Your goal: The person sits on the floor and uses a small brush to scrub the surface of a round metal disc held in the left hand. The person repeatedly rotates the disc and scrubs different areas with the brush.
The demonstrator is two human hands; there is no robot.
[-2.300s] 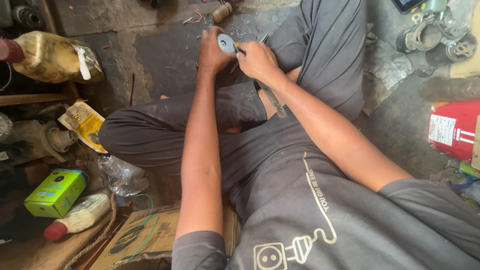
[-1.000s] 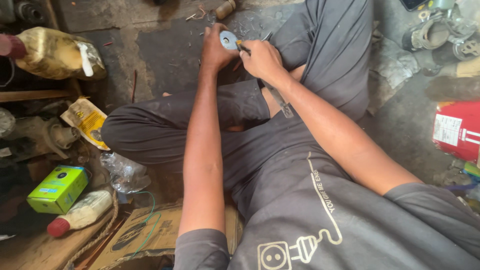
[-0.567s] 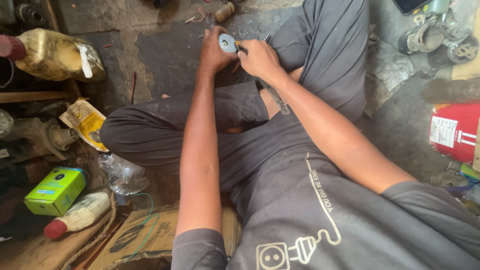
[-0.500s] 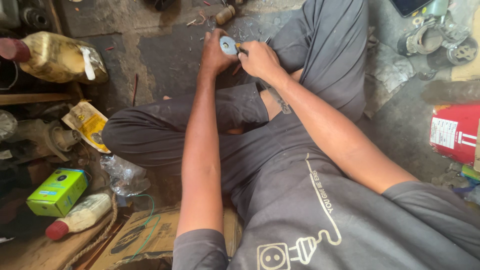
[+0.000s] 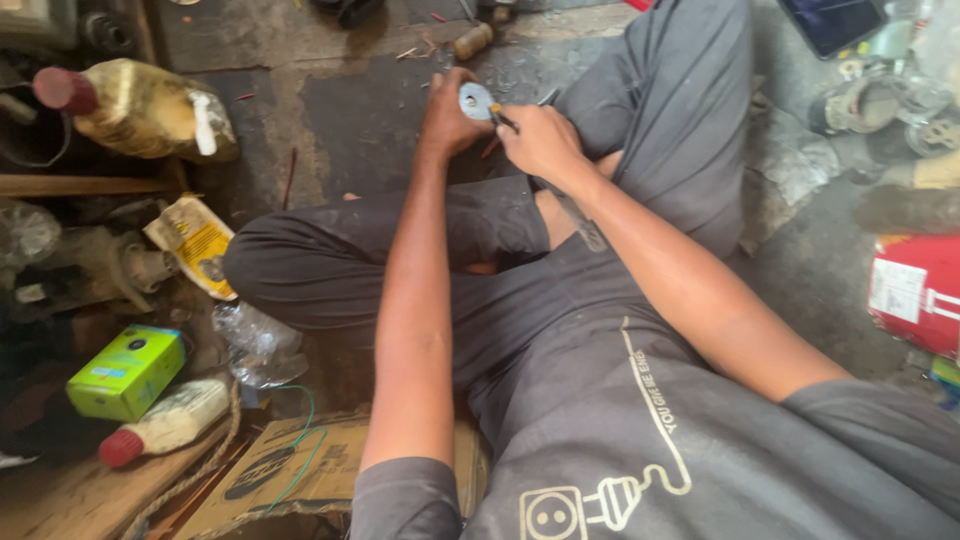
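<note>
I sit cross-legged on a dirty floor in grey clothes. My left hand (image 5: 448, 118) grips a small round metal disc (image 5: 475, 100) held up in front of my knees. My right hand (image 5: 540, 140) is closed around a thin tool (image 5: 500, 115) whose tip touches the disc's face. A dark flat tool (image 5: 580, 222) lies across my lap under the right forearm. Both arms reach forward over my legs.
A yellowish plastic jug with a red cap (image 5: 140, 110) lies at the far left. A green box (image 5: 125, 370), a white red-capped bottle (image 5: 165, 425), a crumpled clear bag (image 5: 255, 340) and cardboard (image 5: 300, 470) sit near my left knee. A red container (image 5: 915, 295) and metal parts (image 5: 880, 105) are at right.
The hands have stayed together on the disc; only small shifts of the view and of the right hand's tool against the disc.
</note>
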